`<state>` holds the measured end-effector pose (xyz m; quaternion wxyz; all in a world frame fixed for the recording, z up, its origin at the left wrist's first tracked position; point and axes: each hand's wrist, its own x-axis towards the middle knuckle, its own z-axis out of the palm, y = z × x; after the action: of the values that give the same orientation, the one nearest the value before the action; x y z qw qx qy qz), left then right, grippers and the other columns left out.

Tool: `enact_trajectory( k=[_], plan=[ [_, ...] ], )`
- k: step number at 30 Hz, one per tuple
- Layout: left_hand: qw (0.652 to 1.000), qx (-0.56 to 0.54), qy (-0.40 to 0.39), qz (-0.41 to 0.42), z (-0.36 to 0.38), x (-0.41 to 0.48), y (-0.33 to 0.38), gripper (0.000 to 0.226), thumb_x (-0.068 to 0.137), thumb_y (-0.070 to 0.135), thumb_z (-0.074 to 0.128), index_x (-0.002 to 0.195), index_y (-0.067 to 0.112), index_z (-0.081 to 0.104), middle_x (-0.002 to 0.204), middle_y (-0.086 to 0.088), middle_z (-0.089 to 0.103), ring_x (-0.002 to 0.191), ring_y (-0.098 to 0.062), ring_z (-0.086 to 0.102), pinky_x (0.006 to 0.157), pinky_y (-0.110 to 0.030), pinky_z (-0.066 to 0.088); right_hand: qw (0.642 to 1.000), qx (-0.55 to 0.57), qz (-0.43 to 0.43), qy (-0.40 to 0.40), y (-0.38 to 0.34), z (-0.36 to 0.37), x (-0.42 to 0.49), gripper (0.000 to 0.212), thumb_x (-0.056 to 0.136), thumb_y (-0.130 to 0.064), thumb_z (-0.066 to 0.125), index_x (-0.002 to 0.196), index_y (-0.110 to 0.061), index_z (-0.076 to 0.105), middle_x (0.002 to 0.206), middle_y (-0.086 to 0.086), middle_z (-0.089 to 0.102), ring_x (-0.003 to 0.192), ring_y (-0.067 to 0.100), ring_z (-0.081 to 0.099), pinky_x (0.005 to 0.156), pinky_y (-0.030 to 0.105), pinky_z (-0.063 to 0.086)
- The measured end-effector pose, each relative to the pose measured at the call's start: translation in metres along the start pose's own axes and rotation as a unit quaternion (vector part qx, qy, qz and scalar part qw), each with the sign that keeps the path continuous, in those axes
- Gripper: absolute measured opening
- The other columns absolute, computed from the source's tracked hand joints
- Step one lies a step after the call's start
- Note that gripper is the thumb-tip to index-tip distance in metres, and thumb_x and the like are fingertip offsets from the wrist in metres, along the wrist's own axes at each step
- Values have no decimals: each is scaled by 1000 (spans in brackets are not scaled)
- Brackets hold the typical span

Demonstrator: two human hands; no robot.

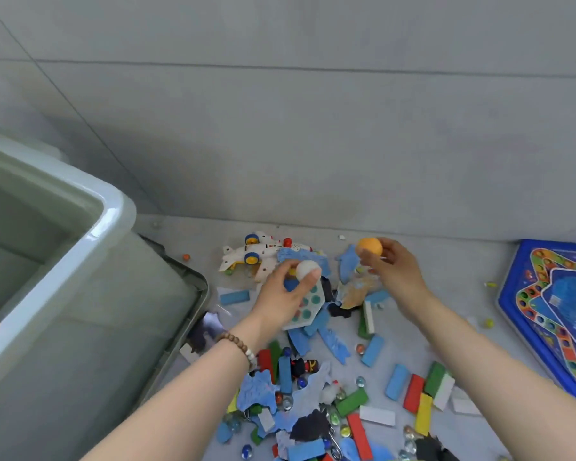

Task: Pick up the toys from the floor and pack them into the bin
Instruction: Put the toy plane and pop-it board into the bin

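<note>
Slippage is looking likely: left grip [280, 296] is fingertip-pinching the white ball [307, 269], right grip [396, 272] the orange ball [369, 247], bin [113, 207] sitting at nine o'clock.

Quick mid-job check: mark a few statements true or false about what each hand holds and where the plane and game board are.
1. The left hand holds a white ball. True.
2. The right hand holds a blue block. False: it pinches an orange ball.
3. The toy plane is already in the bin. False: it lies on the floor near the wall.
4. The blue game board lies on the floor at the right. True.
</note>
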<state>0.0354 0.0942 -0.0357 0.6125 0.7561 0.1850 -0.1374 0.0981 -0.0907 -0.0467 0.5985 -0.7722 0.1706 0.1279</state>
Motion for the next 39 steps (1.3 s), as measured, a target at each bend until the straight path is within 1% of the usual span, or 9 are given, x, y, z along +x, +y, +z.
enact_trajectory(
  k=[3, 7, 14, 22, 29, 31, 34, 37, 39],
  plan=[
    [999, -6, -32, -5, 40, 8, 18, 28, 88, 40, 59, 109, 22, 51, 99, 4, 52, 64, -12, 54, 57, -23, 54, 997, 31, -5, 69, 5, -50, 9, 34, 83, -27, 69, 109, -6, 61, 97, 11, 65, 74, 15, 61, 59, 17, 50],
    [997, -49, -41, -44, 81, 18, 34, 31, 86, 37, 64, 102, 15, 50, 93, 5, 52, 59, -10, 53, 52, -23, 52, 995, 45, 21, 84, 20, -111, 14, 33, 84, -29, 67, 108, -7, 59, 98, 9, 66, 77, 13, 63, 72, 27, 50],
    [980, 35, -152, -121, 145, 7, 29, 31, 87, 39, 61, 99, 14, 47, 86, 1, 55, 48, -3, 56, 42, -14, 47, 989, -50, 137, -39, 58, -192, -6, 36, 80, -44, 65, 104, -17, 64, 111, 4, 66, 94, 16, 62, 73, 24, 49],
    [949, -18, -185, -255, 198, -22, 15, 39, 86, 39, 63, 105, 10, 46, 81, -5, 52, 59, -14, 56, 50, -23, 55, 932, 113, 308, -155, 82, -196, -38, 41, 78, -40, 67, 109, -13, 63, 115, 11, 63, 113, 25, 58, 102, 44, 45],
    [957, -123, -133, -227, 188, -31, 47, 49, 86, 39, 63, 122, 12, 45, 98, -8, 56, 66, -15, 60, 49, -21, 52, 932, 234, 244, -132, 45, -174, -55, 36, 79, -37, 61, 105, -12, 64, 96, 6, 65, 80, 14, 56, 74, 25, 44],
    [970, -112, -119, -179, 170, -37, 78, 48, 86, 40, 63, 122, 15, 45, 95, -3, 58, 66, -14, 60, 51, -21, 53, 930, 268, 209, -137, 13, -167, -59, 32, 79, -37, 60, 102, -15, 64, 98, 5, 65, 82, 15, 58, 82, 29, 45],
    [985, -102, -77, -119, 122, -53, 129, 45, 86, 42, 63, 117, 13, 50, 84, -3, 62, 61, -14, 59, 57, -25, 54, 924, 306, 134, -186, -49, -150, -75, 46, 67, -42, 74, 102, -13, 69, 105, 8, 67, 90, 19, 62, 91, 35, 50],
    [995, -71, -52, -53, 54, -88, 176, 41, 86, 42, 62, 115, 13, 52, 87, -4, 64, 61, -14, 60, 57, -25, 55, 921, 273, 65, -269, -117, -125, -103, 68, 40, -57, 86, 97, -21, 76, 98, 1, 70, 84, 11, 61, 79, 25, 53],
    [998, -52, -32, -18, 2, -120, 200, 36, 88, 40, 61, 115, 17, 55, 96, 3, 65, 68, -11, 63, 59, -23, 55, 927, 215, 32, -305, -162, -105, -129, 60, 56, -62, 75, 100, -22, 74, 91, -3, 67, 77, 5, 59, 77, 22, 48]
  ],
)
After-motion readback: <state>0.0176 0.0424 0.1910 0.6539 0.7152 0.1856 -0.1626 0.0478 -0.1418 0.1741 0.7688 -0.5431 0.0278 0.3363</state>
